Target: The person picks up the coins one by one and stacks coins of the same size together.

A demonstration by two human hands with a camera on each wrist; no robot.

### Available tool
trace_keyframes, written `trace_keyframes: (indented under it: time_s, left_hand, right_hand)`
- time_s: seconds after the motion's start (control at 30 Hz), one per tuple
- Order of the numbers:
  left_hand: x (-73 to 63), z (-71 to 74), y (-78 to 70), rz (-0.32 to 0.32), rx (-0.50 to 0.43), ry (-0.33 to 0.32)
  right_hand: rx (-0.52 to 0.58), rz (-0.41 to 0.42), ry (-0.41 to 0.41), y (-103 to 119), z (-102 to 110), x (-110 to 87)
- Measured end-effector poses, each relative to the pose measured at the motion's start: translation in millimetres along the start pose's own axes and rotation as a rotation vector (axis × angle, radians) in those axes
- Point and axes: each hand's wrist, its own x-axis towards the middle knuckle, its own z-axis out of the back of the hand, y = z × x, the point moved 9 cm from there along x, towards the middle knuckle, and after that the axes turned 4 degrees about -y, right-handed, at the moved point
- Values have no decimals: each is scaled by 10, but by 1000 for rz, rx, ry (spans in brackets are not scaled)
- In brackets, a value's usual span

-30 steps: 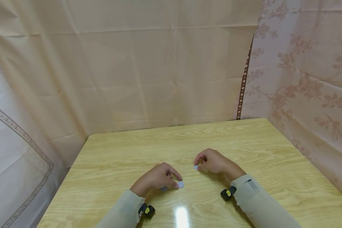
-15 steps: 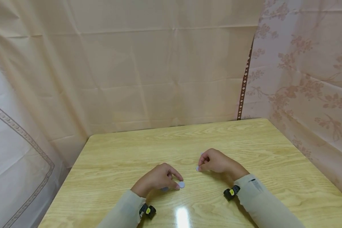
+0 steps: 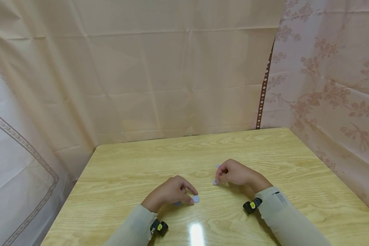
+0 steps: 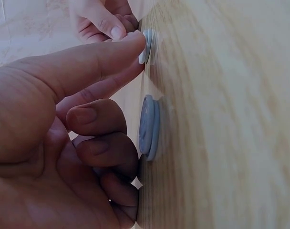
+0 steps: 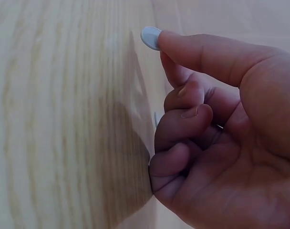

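Note:
My left hand (image 3: 172, 191) lies low over the table, thumb and index finger at the edges of a pale round disc (image 3: 196, 199). In the left wrist view this disc (image 4: 148, 45) looks like two thin ones stacked flat. Two stacked blue-grey discs (image 4: 149, 126) with rimmed edges sit beside the curled lower fingers, partly hidden in the head view. To the right, my right hand (image 3: 235, 172) pinches a small whitish disc (image 5: 150, 38) between thumb and index finger, its other fingers curled. The disc is tilted in that grip, close over the tabletop.
Another pale disc (image 3: 217, 166) lies just beyond the right hand, partly covered by it. The wood-grain table (image 3: 141, 157) has a bright light reflection near its front. Beige curtains (image 3: 172, 85) hang behind it, with a floral curtain (image 3: 332, 85) at the right.
My right hand has shifted slightly right with its disc, uncovering part of the disc beyond it. The left hand has stayed at its place.

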Motion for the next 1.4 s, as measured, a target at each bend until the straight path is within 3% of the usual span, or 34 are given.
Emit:
trace_keyframes:
  time_s: [1.13,1.4]
  left_hand:
    - [-20,1,-59,-36,-5,16]
    - [-23,-2,-76,-47,-4,18]
  right_hand:
    - [-76,89,194,264,-341,-103]
    - [-84,81,191,256,-358,-102]
